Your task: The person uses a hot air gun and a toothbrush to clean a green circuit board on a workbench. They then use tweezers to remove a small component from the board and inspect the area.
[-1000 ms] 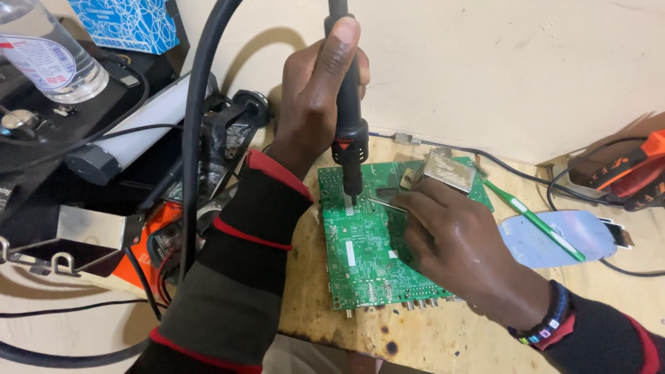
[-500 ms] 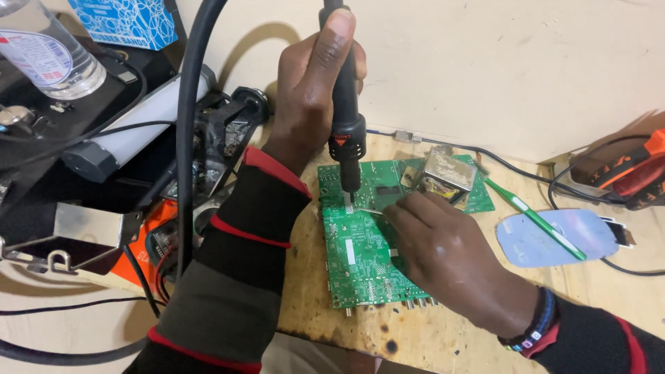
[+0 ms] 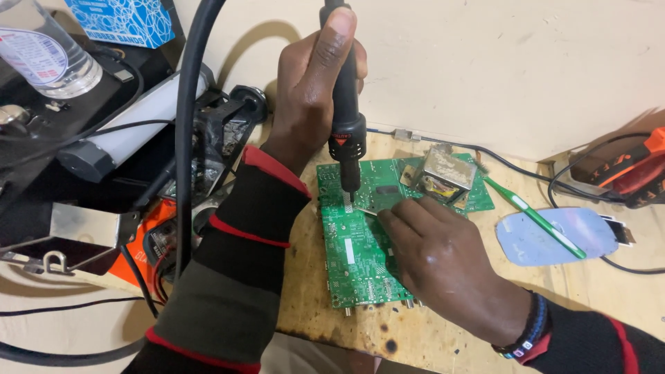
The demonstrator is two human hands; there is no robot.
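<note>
— Gripping the black hot-air handpiece (image 3: pixel 344 90) was the left hand (image 3: pixel 308 90), fingers (image 3: pixel 331 48) wrapped fully round its barrel, thumb laid along the front. Which way did it point?

— Its long axis ran nearly upright, nozzle down, the tip just over the green circuit board (image 3: pixel 353 249) directly below those fingers.

— And the right hand (image 3: pixel 443 263)?

— It lay below and to the right of the nozzle, fingertips (image 3: pixel 388 216) pinched close beside the tip. They may have held fine tweezers against the board; the view was too poor to be sure.

— Which hand was nearer the spot?

— The right's fingertips, nearly touching it. The board's long axis ran away from the person, toward the metal-cased block (image 3: pixel 443 173) beyond.
</note>
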